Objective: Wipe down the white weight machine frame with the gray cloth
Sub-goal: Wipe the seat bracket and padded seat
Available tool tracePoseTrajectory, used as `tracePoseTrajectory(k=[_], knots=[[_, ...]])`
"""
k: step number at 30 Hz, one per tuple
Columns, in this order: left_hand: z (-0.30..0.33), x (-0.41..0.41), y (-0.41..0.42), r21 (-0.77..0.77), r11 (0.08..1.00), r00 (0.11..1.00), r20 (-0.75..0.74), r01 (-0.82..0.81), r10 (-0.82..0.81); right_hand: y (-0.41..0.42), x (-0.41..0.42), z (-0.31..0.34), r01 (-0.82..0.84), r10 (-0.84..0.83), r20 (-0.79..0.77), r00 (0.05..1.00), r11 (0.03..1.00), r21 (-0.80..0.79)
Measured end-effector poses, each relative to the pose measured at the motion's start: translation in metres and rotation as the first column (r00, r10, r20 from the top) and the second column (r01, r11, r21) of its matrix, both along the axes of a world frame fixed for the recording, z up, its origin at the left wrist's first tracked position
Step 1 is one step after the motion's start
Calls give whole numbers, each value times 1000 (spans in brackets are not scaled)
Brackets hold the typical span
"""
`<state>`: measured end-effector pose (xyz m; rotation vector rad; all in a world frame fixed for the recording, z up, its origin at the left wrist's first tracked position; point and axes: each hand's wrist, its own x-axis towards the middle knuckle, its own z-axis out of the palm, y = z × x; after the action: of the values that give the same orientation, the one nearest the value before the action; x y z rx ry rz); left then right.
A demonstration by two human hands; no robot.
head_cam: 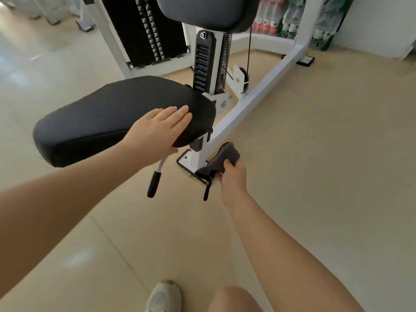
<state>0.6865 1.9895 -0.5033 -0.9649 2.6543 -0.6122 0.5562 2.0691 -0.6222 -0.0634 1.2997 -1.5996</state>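
Right hand (231, 176) grips bunched gray cloth (221, 159) against white steel frame (247, 102) base, below black padded seat (117, 113); left hand (157, 129) flat on seat, fingers straight.

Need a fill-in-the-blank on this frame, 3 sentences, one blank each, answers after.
1. The right hand grips the gray ____ against the low end of the white frame.
2. The left hand rests flat on the black ____ of the machine.
3. The black-gripped lever hangs below the seat, and ____ hand touches it.

Missing words: cloth; seat; neither
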Motion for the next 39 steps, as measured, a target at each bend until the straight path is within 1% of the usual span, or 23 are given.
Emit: tracePoseTrajectory(k=[3, 6, 10, 11, 13, 16, 18, 20, 22, 23, 24, 25, 26, 27, 28, 29, 30, 31, 32, 34, 36, 38, 39], knots=[[-11, -22, -11, 73, 997, 998, -44, -37, 41, -29, -2, -16, 18, -17, 13, 1000, 996, -86], [-17, -39, -27, 97, 994, 998, -41, -39, 43, -61, -14, -25, 3, -10, -43, 999, 989, -148], [-17, -48, -40, 153, 985, 992, -85, -80, 94, -102, -29, -33, -157, 89, -237, 967, 946, -285], [-17, -48, -40, 154, 985, 991, -95, -80, 95, -110, -29, -33, -211, 132, -252, 959, 924, -319], [-18, -47, -42, 153, 986, 991, -99, -70, 86, -124, -23, -36, -260, 205, -180, 962, 889, -378], [-19, -45, -44, 160, 986, 992, -108, -51, 69, -142, -14, -32, -230, 310, 156, 938, 892, -388], [-20, -42, -45, 149, 988, 991, -119, -36, 54, -149, -9, -33, -227, 334, 225, 915, 889, -397], [-21, -41, -46, 145, 989, 989, -138, -30, 51, -149, -7, -36, -239, 312, 133, 941, 889, -390], [-20, -42, -46, 145, 989, 989, -136, -36, 56, -137, -3, -44, -299, 250, -191, 949, 903, -307], [-20, -43, -46, 144, 989, 990, -129, -38, 57, -127, 2, -51, -349, 246, -364, 898, 903, -250], [-19, -43, -46, 142, 989, 990, -126, -41, 59, -118, 7, -54, -399, 265, -474, 840, 893, -209], [-19, -43, -45, 142, 989, 990, -124, -45, 63, -112, 14, -56, -441, 294, -522, 801, 879, -181], [-19, -42, -45, 143, 989, 990, -125, -49, 67, -109, 20, -57, -450, 304, -529, 792, 877, -170], [-19, -42, -46, 142, 988, 989, -127, -52, 71, -112, 21, -55, -411, 283, -478, 831, 892, -188], [-19, -42, -46, 142, 988, 989, -129, -53, 71, -118, 18, -50, -339, 243, -371, 896, 914, -221], [-19, -42, -46, 144, 988, 989, -129, -52, 71, -125, 14, -44, -268, 216, -205, 955, 923, -278], [-20, -42, -46, 145, 988, 989, -131, -50, 69, -132, 11, -40, -207, 207, -37, 978, 919, -336], [-21, -42, -46, 141, 989, 989, -133, -45, 64, -138, 9, -39, -178, 212, 59, 975, 916, -360], [-22, -42, -46, 135, 990, 989, -139, -37, 56, -140, 9, -38, -194, 216, 31, 976, 923, -332], [-22, -41, -46, 130, 991, 986, -159, -26, 46, -136, 14, -43, -238, 190, -207, 960, 942, -237], [-22, -40, -47, 127, 992, 987, -154, -25, 45, -128, 14, -50, -285, 189, -435, 880, 944, -166], [-23, -40, -47, 132, 991, 988, -142, -33, 52, -116, 12, -56, -350, 245, -525, 815, 930, -110], [-23, -40, -46, 133, 990, 989, -138, -35, 53, -111, 10, -60, -364, 261, -516, 816, 925, -108]])
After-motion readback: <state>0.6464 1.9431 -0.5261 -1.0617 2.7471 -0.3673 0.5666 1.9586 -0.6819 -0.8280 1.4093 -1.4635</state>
